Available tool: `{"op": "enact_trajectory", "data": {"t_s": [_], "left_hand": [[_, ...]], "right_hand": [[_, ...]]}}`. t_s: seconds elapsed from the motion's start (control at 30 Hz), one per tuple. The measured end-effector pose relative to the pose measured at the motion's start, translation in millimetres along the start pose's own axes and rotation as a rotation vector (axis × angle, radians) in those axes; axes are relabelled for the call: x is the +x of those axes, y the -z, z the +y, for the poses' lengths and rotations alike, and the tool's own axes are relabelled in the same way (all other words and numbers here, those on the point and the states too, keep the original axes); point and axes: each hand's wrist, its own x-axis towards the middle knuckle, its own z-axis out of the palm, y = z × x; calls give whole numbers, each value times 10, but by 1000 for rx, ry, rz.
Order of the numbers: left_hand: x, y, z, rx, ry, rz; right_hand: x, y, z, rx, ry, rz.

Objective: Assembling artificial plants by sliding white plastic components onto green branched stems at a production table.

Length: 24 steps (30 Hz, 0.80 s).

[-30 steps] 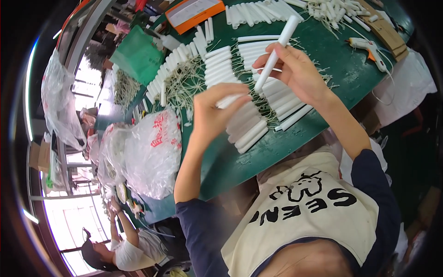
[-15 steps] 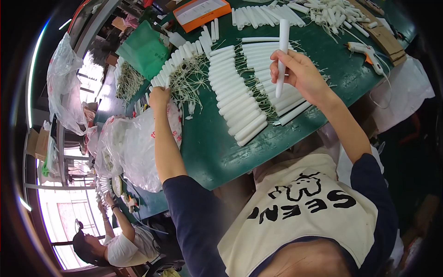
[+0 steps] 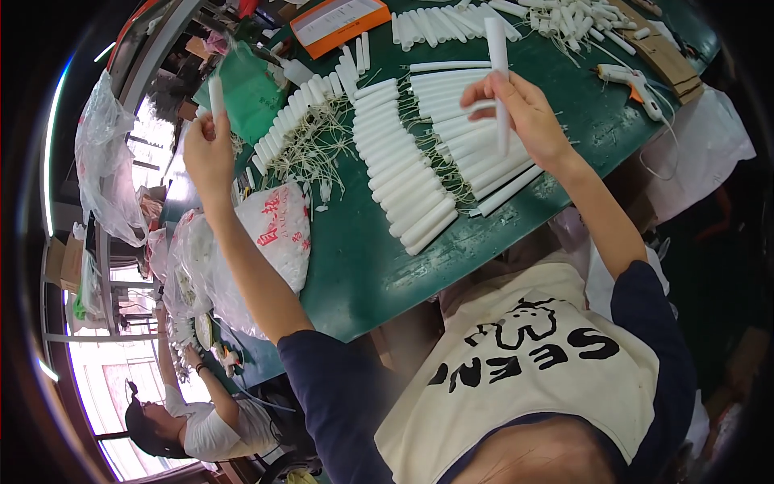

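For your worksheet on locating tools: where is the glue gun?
In the head view, the glue gun lies on the green table at upper right, beyond the right hand, beside a cardboard strip.

White tubes (image 3: 419, 173) lie in rows on the dark green table (image 3: 355, 274); beyond them an orange box (image 3: 339, 22), beside them a red-printed clear bag (image 3: 270, 234).

I see a green-topped table (image 3: 355, 266) carrying rows of white tubes (image 3: 411, 173) laid side by side, with thin cream strings (image 3: 310, 149) scattered between them. An orange-edged tray (image 3: 339, 22) sits at the far edge, a glue gun (image 3: 625, 77) and a cardboard strip (image 3: 665, 56) lie to my right, and a printed plastic bag (image 3: 270, 234) rests at the left.
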Motion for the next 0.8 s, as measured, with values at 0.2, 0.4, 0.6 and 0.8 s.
{"op": "enact_trajectory", "data": {"t_s": [0.2, 0.4, 0.6, 0.8], "left_hand": [[-417, 100, 973, -591, -145, -409], [-625, -201, 1119, -663, -116, -606], [-660, -478, 1030, -745, -107, -734], [-692, -661, 978, -588, -210, -616]], "right_hand": [[132, 101, -197, -394, 309, 65], [191, 207, -76, 231, 51, -485], [133, 86, -22, 59, 79, -318], [-13, -33, -64, 328, -231, -386]]}}
